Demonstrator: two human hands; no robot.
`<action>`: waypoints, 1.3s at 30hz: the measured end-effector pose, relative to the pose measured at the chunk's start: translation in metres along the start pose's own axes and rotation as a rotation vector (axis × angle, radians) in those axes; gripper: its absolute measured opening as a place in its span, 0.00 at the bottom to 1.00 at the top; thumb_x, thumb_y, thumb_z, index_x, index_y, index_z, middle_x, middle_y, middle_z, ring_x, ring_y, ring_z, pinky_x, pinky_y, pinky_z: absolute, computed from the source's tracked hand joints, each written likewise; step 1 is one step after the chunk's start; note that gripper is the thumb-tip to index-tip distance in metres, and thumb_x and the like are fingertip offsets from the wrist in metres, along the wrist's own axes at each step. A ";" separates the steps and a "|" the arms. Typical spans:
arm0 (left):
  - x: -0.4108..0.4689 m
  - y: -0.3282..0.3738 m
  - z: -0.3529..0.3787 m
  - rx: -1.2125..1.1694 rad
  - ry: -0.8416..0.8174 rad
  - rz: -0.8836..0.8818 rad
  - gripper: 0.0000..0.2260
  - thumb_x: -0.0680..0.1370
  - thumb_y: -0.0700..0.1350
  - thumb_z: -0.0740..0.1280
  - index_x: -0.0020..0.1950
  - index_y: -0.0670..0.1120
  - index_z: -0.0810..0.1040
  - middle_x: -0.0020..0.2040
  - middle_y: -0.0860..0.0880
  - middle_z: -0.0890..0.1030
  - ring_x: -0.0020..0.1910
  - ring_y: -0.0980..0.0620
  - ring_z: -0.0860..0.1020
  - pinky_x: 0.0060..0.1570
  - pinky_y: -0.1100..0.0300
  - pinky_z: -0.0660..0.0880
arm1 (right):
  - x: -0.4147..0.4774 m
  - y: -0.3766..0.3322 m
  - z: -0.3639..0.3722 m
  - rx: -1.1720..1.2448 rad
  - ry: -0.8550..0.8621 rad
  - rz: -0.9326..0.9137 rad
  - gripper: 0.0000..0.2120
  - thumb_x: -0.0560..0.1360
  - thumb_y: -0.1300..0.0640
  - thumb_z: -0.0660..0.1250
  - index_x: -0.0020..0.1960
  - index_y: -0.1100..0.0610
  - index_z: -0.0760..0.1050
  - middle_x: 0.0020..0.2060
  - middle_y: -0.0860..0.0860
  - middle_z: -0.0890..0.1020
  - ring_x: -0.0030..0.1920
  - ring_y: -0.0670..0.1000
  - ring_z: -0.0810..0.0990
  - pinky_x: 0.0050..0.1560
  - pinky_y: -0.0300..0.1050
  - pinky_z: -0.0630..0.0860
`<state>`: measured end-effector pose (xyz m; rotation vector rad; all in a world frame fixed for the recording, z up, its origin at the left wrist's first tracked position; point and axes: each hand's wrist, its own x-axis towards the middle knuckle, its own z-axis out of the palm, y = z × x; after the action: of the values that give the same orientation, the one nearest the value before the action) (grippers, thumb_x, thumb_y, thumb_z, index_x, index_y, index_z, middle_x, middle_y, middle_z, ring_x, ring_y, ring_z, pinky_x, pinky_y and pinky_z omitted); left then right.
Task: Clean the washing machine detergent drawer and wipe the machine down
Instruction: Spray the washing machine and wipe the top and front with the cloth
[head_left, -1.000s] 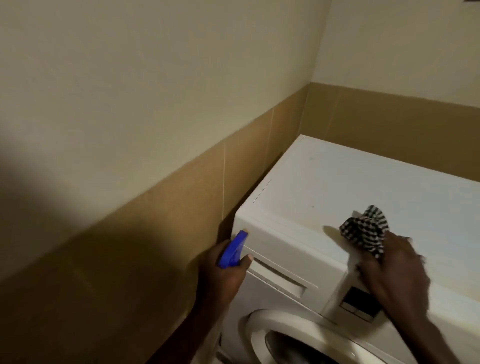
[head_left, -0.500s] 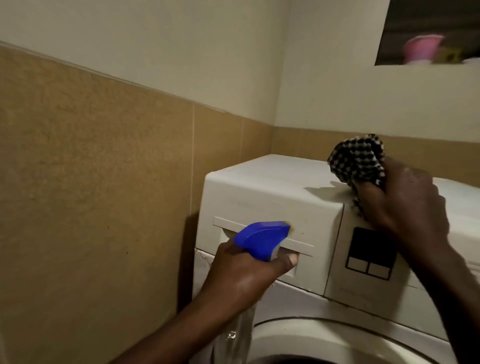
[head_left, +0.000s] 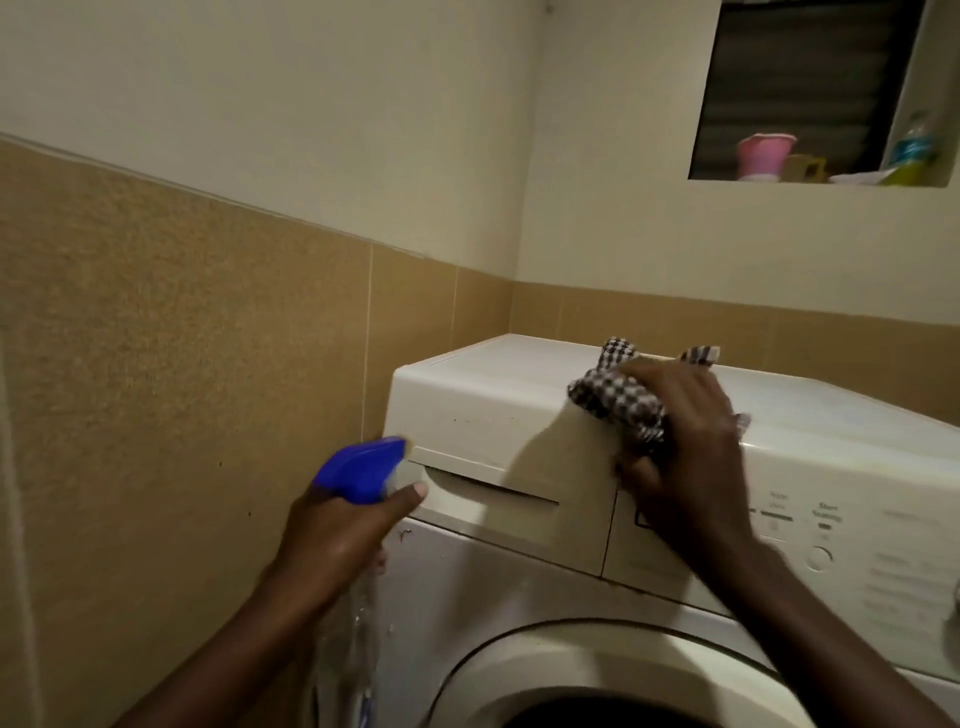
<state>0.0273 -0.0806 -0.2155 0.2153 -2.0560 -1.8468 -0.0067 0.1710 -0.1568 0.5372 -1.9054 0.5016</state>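
Observation:
A white front-loading washing machine (head_left: 519, 597) stands in the tiled corner. Its detergent drawer (head_left: 493, 457) is closed at the upper left of the front panel. My left hand (head_left: 343, 540) grips a clear spray bottle with a blue trigger head (head_left: 363, 467), nozzle close to the drawer's left end. My right hand (head_left: 680, 457) holds a black-and-white checked cloth (head_left: 618, 400) pressed against the top front edge of the machine, at the drawer's right end. The hand hides part of the control panel display.
The control panel with a round button (head_left: 818, 558) lies to the right. The round door rim (head_left: 571, 670) is below. Tan wall tiles (head_left: 182, 389) are close on the left. A wall niche (head_left: 810, 104) above holds a pink cup (head_left: 763, 156) and a bottle (head_left: 909, 150).
My right hand with the cloth has come down from above the top onto the machine's front edge. The left hand keeps the spray bottle by the drawer. My view has shifted lower.

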 end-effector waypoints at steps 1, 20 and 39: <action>0.003 -0.003 -0.004 0.006 0.023 0.000 0.17 0.69 0.50 0.77 0.50 0.41 0.79 0.39 0.40 0.82 0.37 0.42 0.80 0.43 0.46 0.79 | -0.008 -0.005 0.007 -0.023 -0.051 -0.052 0.29 0.61 0.68 0.72 0.62 0.59 0.76 0.59 0.55 0.79 0.63 0.55 0.72 0.65 0.52 0.68; 0.018 -0.006 -0.035 0.022 0.081 0.003 0.22 0.65 0.57 0.77 0.54 0.50 0.78 0.42 0.47 0.83 0.42 0.47 0.83 0.48 0.45 0.82 | -0.023 -0.034 0.051 -0.203 -0.138 -0.355 0.18 0.67 0.49 0.65 0.54 0.54 0.82 0.63 0.51 0.79 0.65 0.58 0.70 0.61 0.54 0.66; 0.006 0.000 -0.030 0.028 0.037 -0.082 0.27 0.62 0.61 0.76 0.55 0.49 0.78 0.42 0.47 0.84 0.42 0.46 0.83 0.51 0.42 0.81 | 0.007 -0.058 0.094 -0.327 -0.169 -0.414 0.24 0.67 0.47 0.74 0.62 0.48 0.78 0.64 0.50 0.77 0.61 0.56 0.69 0.57 0.51 0.64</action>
<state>0.0327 -0.1106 -0.2124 0.3442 -2.0773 -1.8483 -0.0445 0.0696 -0.1792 0.7478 -1.9150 -0.1263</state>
